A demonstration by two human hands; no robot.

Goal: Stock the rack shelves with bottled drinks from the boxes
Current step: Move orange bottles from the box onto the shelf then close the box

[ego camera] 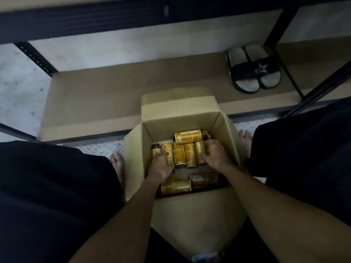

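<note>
The box (171,126) sits open on the floor between the legs. 8 bottles (190,154) show inside, all lying down. 5 lie side by side in a row, each pointing from 12 to 6 o'clock. 1 lies across at 12 o'clock and 2 lie across at 6 o'clock. The left hand (159,168) curls on the row's 9 o'clock end, the right hand (216,154) on its 3 o'clock end. The shelf (95,92) is at 12 o'clock, with 2 slippers (254,67) on it.
</note>
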